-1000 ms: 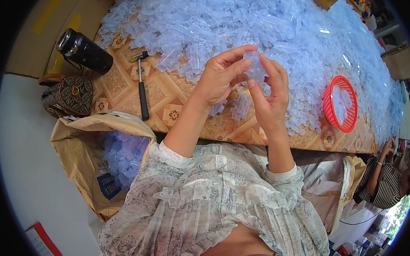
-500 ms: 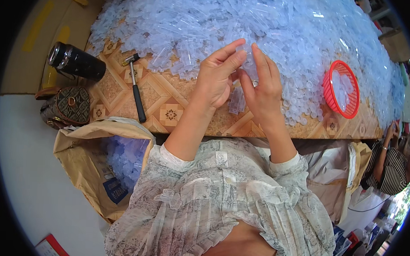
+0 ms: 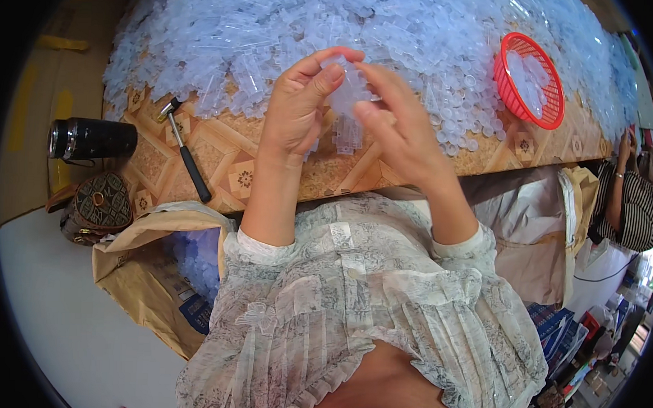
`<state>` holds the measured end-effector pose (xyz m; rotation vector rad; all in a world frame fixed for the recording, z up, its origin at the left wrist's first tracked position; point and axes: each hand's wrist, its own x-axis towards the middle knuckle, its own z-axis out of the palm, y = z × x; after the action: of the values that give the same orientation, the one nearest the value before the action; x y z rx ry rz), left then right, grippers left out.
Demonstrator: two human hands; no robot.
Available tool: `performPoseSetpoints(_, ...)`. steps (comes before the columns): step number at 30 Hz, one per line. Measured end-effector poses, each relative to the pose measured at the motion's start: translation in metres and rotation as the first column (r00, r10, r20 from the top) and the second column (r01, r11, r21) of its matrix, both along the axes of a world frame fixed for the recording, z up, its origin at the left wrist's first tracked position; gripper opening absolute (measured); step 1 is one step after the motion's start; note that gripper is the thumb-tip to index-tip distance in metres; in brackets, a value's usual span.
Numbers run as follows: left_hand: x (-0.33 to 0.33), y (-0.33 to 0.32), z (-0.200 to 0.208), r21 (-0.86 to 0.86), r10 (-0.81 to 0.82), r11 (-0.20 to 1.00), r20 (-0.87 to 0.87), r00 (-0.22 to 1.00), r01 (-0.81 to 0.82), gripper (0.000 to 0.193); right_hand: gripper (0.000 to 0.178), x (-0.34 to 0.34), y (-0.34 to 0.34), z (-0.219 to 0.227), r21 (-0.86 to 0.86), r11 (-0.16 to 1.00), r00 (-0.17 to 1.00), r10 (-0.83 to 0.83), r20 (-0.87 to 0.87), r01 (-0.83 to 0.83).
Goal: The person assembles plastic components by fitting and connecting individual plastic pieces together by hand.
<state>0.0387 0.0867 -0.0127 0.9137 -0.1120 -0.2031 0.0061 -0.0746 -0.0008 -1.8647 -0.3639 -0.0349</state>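
One piece (image 3: 350,95) in hand, big heap (image 3: 261,29) unfinished.
My left hand (image 3: 294,109) pinches it near the heap's edge; whether my blurred right hand (image 3: 408,131) grips too, I can't tell. Basket (image 3: 509,95) part-filled; most work seemingly remains.

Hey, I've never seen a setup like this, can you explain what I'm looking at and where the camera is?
There's no machine here, just a person's bare hands. A wide fisheye camera on the head looks down, so edges bend. The left hand pinches a clear plastic piece; the right hand is close beside it, but whether it touches is hard to tell. On the patterned table lie a big pile of clear plastic parts, a hammer, a black bottle and a red basket.
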Motion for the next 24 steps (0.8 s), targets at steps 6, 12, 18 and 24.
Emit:
performPoseSetpoints(6,0.002,0.001,-0.005,-0.209,0.061,0.976,0.007,0.998,-0.058,0.038,0.026,-0.002,-0.055,-0.019,-0.580,0.752,0.942,-0.172,0.288,0.314)
performPoseSetpoints(12,0.003,-0.005,0.001,-0.340,0.044,0.937,-0.131,0.990,-0.086,0.037,0.019,0.000,-0.059,-0.030,-0.705,0.652,0.949,-0.077,0.307,0.281)
performPoseSetpoints(18,0.008,-0.001,-0.005,-0.377,0.009,0.923,-0.158,0.987,-0.068,0.050,0.019,0.004,-0.062,-0.023,-0.683,0.700,0.962,-0.025,0.271,0.211)
performPoseSetpoints(24,0.003,-0.010,0.007,-0.149,0.244,0.952,-0.152,0.958,-0.266,0.046,0.018,0.007,-0.065,-0.023,-0.566,0.801,0.962,-0.042,0.271,0.194)
